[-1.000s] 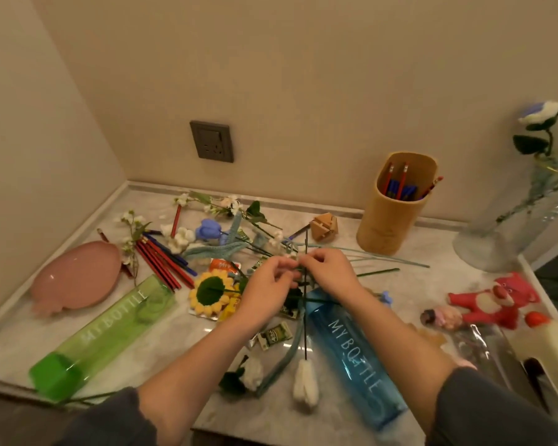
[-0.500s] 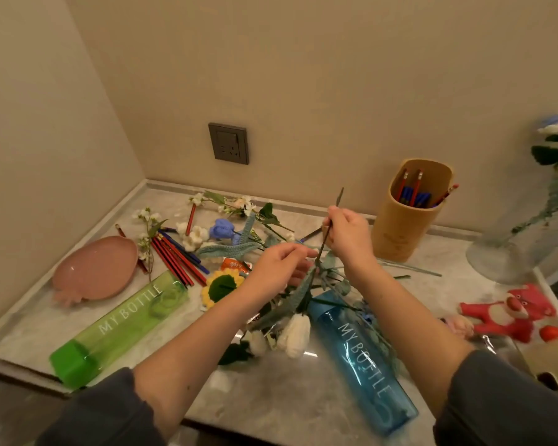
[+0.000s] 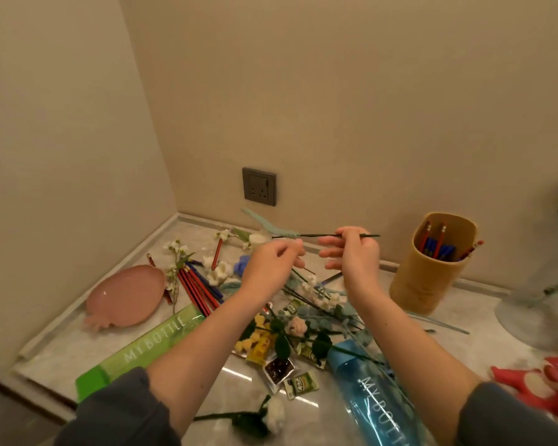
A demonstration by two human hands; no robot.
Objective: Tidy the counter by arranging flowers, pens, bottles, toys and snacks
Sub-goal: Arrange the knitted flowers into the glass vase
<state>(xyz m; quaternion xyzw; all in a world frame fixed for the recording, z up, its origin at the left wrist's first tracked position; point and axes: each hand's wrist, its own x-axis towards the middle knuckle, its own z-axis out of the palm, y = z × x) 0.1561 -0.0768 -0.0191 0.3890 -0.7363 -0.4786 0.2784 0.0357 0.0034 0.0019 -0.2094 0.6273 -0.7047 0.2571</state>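
My right hand (image 3: 351, 255) pinches the dark green stem of a crochet flower (image 3: 316, 235) and holds it level above the counter, its pale blue-green leaf (image 3: 261, 222) pointing left. My left hand (image 3: 273, 259) hovers just left of it with fingers loosely curled; whether it touches the stem I cannot tell. Below lie more crochet flowers (image 3: 306, 326), red and blue pencils (image 3: 197, 286), snack packets (image 3: 300, 383), a green bottle (image 3: 142, 346) and a blue bottle (image 3: 377, 403). A white flower (image 3: 273, 415) lies near the front edge.
A bamboo pen holder (image 3: 432, 268) with pencils stands at the back right. A glass vase (image 3: 541, 304) holding a flower is at the far right, a red plush toy (image 3: 541, 381) in front of it. A pink dish (image 3: 126, 294) sits left, near the wall corner.
My right hand lifted one flower out of the pile and turned its stem from upright to level. Both hands rose, and the left hand let go of the bunch below.
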